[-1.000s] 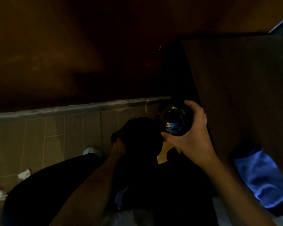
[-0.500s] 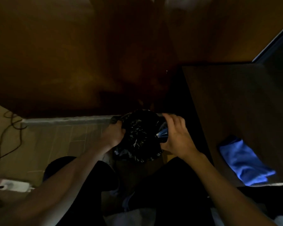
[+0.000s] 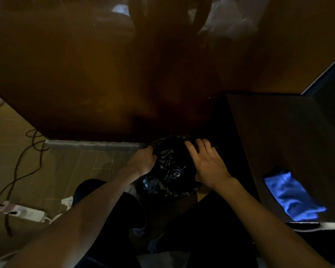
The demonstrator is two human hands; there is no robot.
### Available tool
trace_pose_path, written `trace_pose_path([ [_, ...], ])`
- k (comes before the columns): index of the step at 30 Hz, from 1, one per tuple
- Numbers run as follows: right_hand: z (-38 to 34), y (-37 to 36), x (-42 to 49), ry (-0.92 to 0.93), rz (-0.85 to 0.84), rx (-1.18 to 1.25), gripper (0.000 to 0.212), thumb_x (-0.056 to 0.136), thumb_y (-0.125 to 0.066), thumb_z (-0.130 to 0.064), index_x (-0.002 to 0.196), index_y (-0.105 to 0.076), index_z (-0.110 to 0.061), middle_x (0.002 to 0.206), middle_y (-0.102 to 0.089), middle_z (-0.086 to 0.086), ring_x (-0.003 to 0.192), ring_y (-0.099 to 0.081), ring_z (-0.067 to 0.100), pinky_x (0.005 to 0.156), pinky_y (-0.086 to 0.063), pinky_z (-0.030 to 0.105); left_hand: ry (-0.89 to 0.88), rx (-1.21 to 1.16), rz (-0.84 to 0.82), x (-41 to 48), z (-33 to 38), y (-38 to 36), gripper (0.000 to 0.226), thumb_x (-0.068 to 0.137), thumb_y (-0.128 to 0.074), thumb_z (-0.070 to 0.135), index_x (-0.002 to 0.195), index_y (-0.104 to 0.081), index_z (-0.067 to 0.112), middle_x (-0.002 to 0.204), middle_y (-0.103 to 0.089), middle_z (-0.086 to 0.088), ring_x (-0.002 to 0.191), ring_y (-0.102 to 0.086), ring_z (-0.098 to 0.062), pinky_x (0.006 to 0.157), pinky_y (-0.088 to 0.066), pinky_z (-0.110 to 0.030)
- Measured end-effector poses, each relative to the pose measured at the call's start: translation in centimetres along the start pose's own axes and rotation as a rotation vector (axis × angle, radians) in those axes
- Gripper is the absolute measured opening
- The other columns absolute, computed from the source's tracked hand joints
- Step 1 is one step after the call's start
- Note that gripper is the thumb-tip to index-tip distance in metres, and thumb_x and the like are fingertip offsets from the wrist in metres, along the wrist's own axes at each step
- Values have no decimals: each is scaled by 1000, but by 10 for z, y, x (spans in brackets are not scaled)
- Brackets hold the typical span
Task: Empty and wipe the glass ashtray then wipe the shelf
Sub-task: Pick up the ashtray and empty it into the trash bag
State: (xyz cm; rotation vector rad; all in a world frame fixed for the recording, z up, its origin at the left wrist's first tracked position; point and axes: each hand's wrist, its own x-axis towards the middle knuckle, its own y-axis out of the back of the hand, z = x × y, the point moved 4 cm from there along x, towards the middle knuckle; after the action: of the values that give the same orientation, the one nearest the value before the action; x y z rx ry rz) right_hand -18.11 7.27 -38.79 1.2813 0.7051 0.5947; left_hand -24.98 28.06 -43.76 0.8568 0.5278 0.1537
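bin bag [image 3: 170,167]: my landmark. It is black and glossy, its mouth opens up toward my camera, and crumpled litter glints inside.
left hand [image 3: 143,161]: at the bin bag's left rim, with the fingers curled round the plastic edge and gripping it.
right hand [image 3: 207,163]: over the bin bag's right rim, back turned toward me, fingers reaching forward across the edge. The palm faces away, so I cannot tell whether it holds anything.
ashtray: I cannot make it out in this dim light. Whatever sits under the right palm at the bag's right rim is hidden from me.
shelf [image 3: 278,142]: a dark wooden surface to the right of the bin bag, with a black gap between the two.
blue cloth [image 3: 290,196]: lying rumpled on the shelf, right of the bin bag and nearer to me, well apart from both hands.
floor [image 3: 70,171]: tan tiles stretching left of the bin bag.
power strip [image 3: 21,210]: on the floor far left of the bin bag and nearer to me.
cable [image 3: 27,161]: dark, looping from the strip back toward the wall, left of the bin bag.
wooden panel [image 3: 85,74]: brown, rising beyond the bin bag and filling the upper view.
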Motion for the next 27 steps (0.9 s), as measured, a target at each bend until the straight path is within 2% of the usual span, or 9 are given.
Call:
trace_pose_path([
  [4, -8, -7, 3, 54, -54, -129, 115, 78, -79, -25, 159, 2, -18, 160, -20, 25, 147, -18, 40, 114, -29, 42, 6, -22, -9, 3, -1, -7, 22, 101, -43, 26, 106, -56, 9, 98, -66, -11, 83, -63, -26, 68, -48, -34],
  [9, -19, -25, 9, 140, -6, -238, 83, 97, -55, -26, 158, 1, -15, 162, -17, 26, 150, -15, 39, 115, -26, 45, 7, -47, -19, 15, -3, -14, 22, 102, -43, 25, 109, -55, 8, 91, -62, -8, 72, -58, -19, 55, -40, -30],
  [13, -14, -30, 19, 137, 56, -192, 88, 93, -61, -24, 159, -2, -17, 163, -17, 22, 150, -16, 38, 116, -27, 44, 14, -36, -60, 31, -9, -23, 22, 103, -41, 23, 109, -54, 6, 87, -61, -8, 69, -58, -22, 56, -39, -31],
  [15, 1, -27, 22, 19, 99, 84, 104, 79, -77, -24, 158, -10, -20, 161, -22, 16, 147, -19, 37, 117, -31, 46, 31, -70, -65, 42, -17, -32, 21, 103, -42, 22, 107, -53, 6, 83, -63, -9, 63, -58, -20, 54, -41, -32],
  [17, 20, -25, 21, -153, 208, 443, 111, 65, -88, -26, 154, -21, -21, 155, -31, 9, 143, -23, 31, 117, -32, 47, 62, -96, -53, 55, -26, -46, 21, 102, -43, 22, 110, -53, 5, 94, -67, -15, 68, -60, -22, 61, -46, -34],
  [21, 40, -35, 13, -421, 294, 1002, 110, 61, -94, -24, 149, -29, -28, 149, -33, 0, 134, -28, 10, 108, -34, 30, 168, -161, -78, 75, -44, -90, 32, 103, -44, 15, 128, -50, -5, 115, -64, -26, 86, -63, -36, 73, -47, -37],
  [23, 43, -45, 10, -495, 276, 1122, 110, 61, -96, -23, 147, -29, -33, 146, -32, -3, 126, -33, 5, 101, -37, 24, 209, -200, -70, 82, -53, -114, 31, 103, -45, 11, 128, -52, -5, 113, -62, -21, 93, -61, -38, 80, -47, -37],
  [25, 46, -55, 11, -518, 266, 1164, 109, 60, -96, -24, 145, -30, -34, 143, -32, -6, 123, -35, 4, 98, -38, 22, 251, -261, -73, 85, -60, -134, 18, 101, -45, 3, 111, -60, 0, 98, -60, -15, 84, -58, -33, 79, -42, -33],
  [27, 48, -66, 14, -548, 263, 1188, 108, 59, -97, -25, 144, -31, -37, 143, -33, -8, 124, -36, 4, 99, -40, 24, 321, -309, -86, 90, -65, -154, 18, 101, -44, -1, 112, -59, -1, 104, -60, -14, 87, -57, -36, 80, -41, -34],
])
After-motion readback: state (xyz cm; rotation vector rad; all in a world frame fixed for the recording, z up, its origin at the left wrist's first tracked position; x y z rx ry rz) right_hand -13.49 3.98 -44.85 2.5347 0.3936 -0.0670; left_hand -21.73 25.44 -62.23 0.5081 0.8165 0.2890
